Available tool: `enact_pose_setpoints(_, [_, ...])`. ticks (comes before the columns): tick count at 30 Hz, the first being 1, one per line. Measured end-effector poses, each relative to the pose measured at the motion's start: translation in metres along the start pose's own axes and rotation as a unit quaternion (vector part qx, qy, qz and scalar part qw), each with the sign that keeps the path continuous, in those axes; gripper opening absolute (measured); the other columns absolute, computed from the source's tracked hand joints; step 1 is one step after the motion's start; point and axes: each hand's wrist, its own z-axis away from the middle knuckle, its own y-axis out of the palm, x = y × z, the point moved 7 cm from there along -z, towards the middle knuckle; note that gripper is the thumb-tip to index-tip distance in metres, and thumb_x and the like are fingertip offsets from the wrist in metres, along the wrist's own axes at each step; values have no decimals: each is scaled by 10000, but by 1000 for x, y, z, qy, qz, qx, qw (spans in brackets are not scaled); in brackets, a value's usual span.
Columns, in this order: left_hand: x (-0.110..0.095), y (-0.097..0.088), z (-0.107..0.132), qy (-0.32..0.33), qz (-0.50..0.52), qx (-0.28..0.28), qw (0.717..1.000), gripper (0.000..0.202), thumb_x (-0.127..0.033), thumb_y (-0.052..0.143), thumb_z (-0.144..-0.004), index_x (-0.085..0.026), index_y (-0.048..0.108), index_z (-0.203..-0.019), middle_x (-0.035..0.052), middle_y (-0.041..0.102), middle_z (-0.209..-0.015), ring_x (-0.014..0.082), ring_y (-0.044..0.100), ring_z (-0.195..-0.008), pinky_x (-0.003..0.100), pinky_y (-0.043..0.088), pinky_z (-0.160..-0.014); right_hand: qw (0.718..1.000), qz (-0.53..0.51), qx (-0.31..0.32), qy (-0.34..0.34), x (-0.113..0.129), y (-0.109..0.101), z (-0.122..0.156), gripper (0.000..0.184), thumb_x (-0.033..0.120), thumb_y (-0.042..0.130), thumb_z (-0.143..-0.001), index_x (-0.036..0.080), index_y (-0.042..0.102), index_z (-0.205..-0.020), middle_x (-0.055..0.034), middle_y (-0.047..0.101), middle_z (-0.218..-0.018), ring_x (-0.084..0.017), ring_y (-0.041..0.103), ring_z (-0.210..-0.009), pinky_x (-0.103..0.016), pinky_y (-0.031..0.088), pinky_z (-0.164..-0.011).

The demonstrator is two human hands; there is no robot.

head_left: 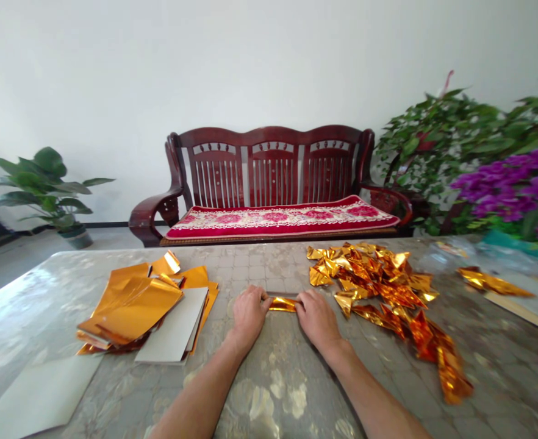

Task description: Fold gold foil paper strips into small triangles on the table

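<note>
Between my two hands lies a narrow folded strip of gold foil paper (282, 304), low over the table. My left hand (250, 310) is closed on its left end, fingers curled around it. On the right end, my right hand (315, 313) grips in the same way. Both ends of the strip are hidden by the fingers. To the left rests a loose stack of flat gold foil sheets (136, 305), with a sheet showing its pale backing (172, 332) at the side. On the right, a heap of folded, pointed gold foil pieces (374, 274) spreads toward me.
The table (269, 390) has a patterned, shiny cover. A pale sheet (38, 393) lies at its front left. Clear plastic (447, 253) and a single folded foil piece (495, 282) are at the right. A wooden bench (273, 171) stands behind, with plants on both sides.
</note>
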Motion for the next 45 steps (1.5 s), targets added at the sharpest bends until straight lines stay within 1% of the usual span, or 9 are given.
enact_pose_setpoints(5, [2,2,-1,6,9,-3,1000,178,-350,592,-888,-215,687,-823,32,684,-926,163,615,-817,256,342,-655,1000,6,-7,-2,0,0,0,124,208,518,-935,210,625,-874,-43,624,-955,-188,562,-927,-275,357,-778])
enact_pose_setpoints(10, [3,2,-1,-7,9,12,1000,137,-291,584,-880,-219,695,-848,34,682,-950,159,613,-821,250,352,-671,1000,9,-6,-6,1,1,0,140,207,506,-944,207,624,-869,-44,622,-960,-184,563,-925,-271,356,-787])
enact_pose_setpoints(16, [3,1,-1,-7,15,9,1000,126,-300,589,-879,-224,686,-851,30,664,-951,156,606,-811,244,350,-671,1000,11,-13,-4,1,1,-1,170,230,484,-966,208,620,-866,-50,615,-958,-185,563,-938,-267,356,-806])
enact_pose_setpoints(21, [9,2,0,-13,53,-2,998,105,-321,632,-851,-221,641,-884,9,642,-926,135,597,-760,227,340,-638,1000,12,-11,0,0,2,-1,150,231,498,-963,206,622,-883,-50,607,-963,-182,565,-947,-263,360,-800])
enact_pose_setpoints(27, [4,-1,3,39,88,-18,995,131,-300,634,-848,-264,637,-975,-8,605,-1012,114,599,-742,218,386,-662,1000,16,-17,-2,-1,2,-1,136,231,510,-960,210,620,-884,-40,603,-959,-180,564,-941,-264,364,-783])
enact_pose_setpoints(33, [-3,0,4,60,55,-2,997,221,-340,608,-880,-292,656,-1090,18,609,-1076,148,616,-840,241,414,-722,1000,21,-19,-5,0,2,0,126,232,521,-957,209,623,-886,-45,607,-970,-182,564,-949,-266,364,-782])
enact_pose_setpoints(38, [-4,1,3,57,19,-4,998,223,-370,609,-879,-277,681,-1068,27,626,-1025,168,621,-874,259,419,-758,999,14,-34,-13,-2,3,1,131,229,538,-950,208,630,-860,-39,611,-939,-181,569,-933,-261,360,-774])
enact_pose_setpoints(42, [-5,1,3,68,33,-9,997,194,-378,618,-877,-278,703,-1020,19,640,-1003,165,622,-890,259,416,-773,998,-24,-56,-13,-4,2,1,158,241,520,-963,213,633,-856,-22,624,-910,-166,583,-900,-256,354,-746])
enact_pose_setpoints(45, [-3,0,2,56,41,-11,998,170,-373,623,-876,-279,716,-984,12,654,-1003,160,624,-879,259,412,-760,998,-31,-61,-11,-5,1,0,174,252,509,-969,219,638,-857,-16,635,-905,-161,593,-884,-256,346,-732])
